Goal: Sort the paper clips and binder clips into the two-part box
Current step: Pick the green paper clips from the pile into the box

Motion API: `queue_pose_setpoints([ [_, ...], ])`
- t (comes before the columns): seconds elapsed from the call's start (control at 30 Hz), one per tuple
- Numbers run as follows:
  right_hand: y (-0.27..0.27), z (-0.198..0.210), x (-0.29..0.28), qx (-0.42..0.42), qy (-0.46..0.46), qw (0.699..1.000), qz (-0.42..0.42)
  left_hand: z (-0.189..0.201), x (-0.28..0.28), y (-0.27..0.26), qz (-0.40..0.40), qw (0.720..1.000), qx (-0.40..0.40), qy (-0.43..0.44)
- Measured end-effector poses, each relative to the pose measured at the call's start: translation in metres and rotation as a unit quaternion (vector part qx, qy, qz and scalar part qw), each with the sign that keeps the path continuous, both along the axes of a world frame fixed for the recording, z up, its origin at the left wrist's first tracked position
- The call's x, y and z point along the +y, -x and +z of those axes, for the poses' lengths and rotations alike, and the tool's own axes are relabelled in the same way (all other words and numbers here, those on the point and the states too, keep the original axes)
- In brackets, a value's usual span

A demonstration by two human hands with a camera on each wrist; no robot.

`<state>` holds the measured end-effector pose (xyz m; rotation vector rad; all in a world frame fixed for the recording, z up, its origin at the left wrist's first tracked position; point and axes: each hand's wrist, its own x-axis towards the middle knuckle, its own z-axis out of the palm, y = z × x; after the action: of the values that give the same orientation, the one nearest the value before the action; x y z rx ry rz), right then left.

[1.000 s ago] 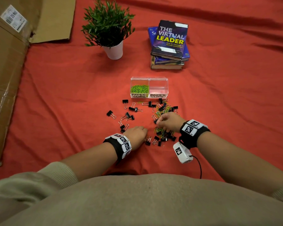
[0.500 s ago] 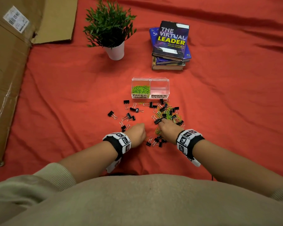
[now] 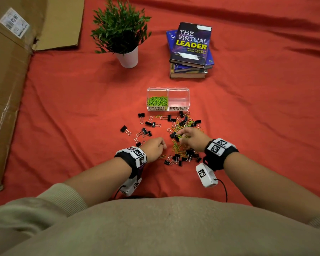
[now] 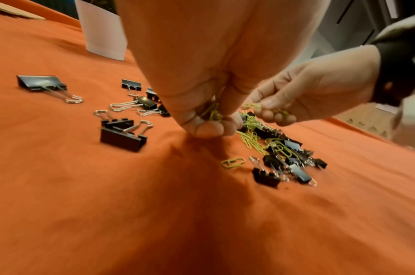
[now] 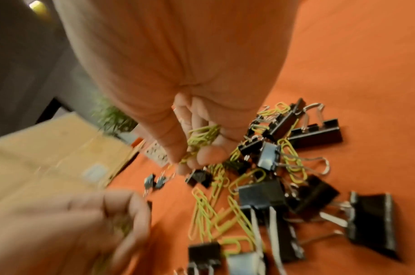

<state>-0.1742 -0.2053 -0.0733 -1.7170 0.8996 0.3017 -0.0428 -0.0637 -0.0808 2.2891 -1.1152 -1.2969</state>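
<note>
A clear two-part box (image 3: 168, 89) stands on the red cloth; its left part, labelled PAPER CLIPS, holds green paper clips (image 3: 157, 101), and its right part, labelled BINDER CLIPS, is bare. In front of it lie mixed black binder clips (image 3: 174, 135) and green paper clips (image 3: 175, 145). My left hand (image 3: 155, 147) is curled round several green paper clips (image 4: 213, 112) just left of the pile. My right hand (image 3: 191, 137) hovers over the pile with a bunch of green paper clips (image 5: 202, 136) pinched in its fingers.
A potted plant (image 3: 121, 32) and a stack of books (image 3: 190, 50) stand beyond the box. Flattened cardboard (image 3: 6, 74) lies along the left. Loose binder clips (image 3: 125, 129) are spread to the left of the pile.
My right hand lifted off the cloth and moved forward over the pile with paper clips in it. My left hand stayed nearly in place.
</note>
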Motion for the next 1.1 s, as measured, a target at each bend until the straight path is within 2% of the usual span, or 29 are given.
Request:
queue_pose_setpoints([
  [0.1,-0.002,0.006,-0.009,-0.031,-0.121,0.988,-0.087,-0.003,0.004,0.005,-0.068,0.995,-0.072,0.003],
  [0.17,-0.004,0.009,-0.010,-0.037,-0.169,0.977,-0.121,-0.007,0.007,0.007,-0.131,0.984,-0.117,0.010],
  [0.23,-0.007,0.009,-0.009,-0.032,-0.152,0.982,-0.111,-0.009,0.010,0.008,-0.194,0.970,-0.149,0.003],
  [0.3,-0.009,0.009,-0.006,-0.013,-0.092,0.993,-0.066,-0.009,0.011,0.008,-0.217,0.963,-0.161,-0.006],
  [0.43,-0.013,0.004,0.003,0.049,0.054,0.996,0.048,-0.009,0.011,0.009,-0.222,0.962,-0.160,-0.018],
  [0.53,-0.009,0.003,0.007,0.076,0.187,0.963,0.177,-0.008,0.010,0.010,-0.223,0.961,-0.160,-0.025],
  [0.7,-0.002,-0.003,0.013,0.118,0.250,0.914,0.297,-0.004,0.004,0.004,-0.160,0.981,-0.111,0.008],
  [0.87,-0.004,-0.005,0.019,0.149,0.265,0.893,0.332,0.009,-0.012,-0.001,-0.071,0.994,-0.038,0.069],
  [0.97,-0.004,-0.004,0.019,0.163,0.251,0.892,0.340,0.009,-0.023,0.000,-0.065,0.996,-0.028,0.062],
  [1.03,-0.003,-0.002,0.017,0.151,0.229,0.903,0.329,0.009,-0.028,0.003,-0.083,0.995,-0.040,0.044],
  [1.1,0.001,0.000,0.013,0.118,0.202,0.932,0.277,0.008,-0.031,0.005,-0.106,0.992,-0.056,0.044],
])
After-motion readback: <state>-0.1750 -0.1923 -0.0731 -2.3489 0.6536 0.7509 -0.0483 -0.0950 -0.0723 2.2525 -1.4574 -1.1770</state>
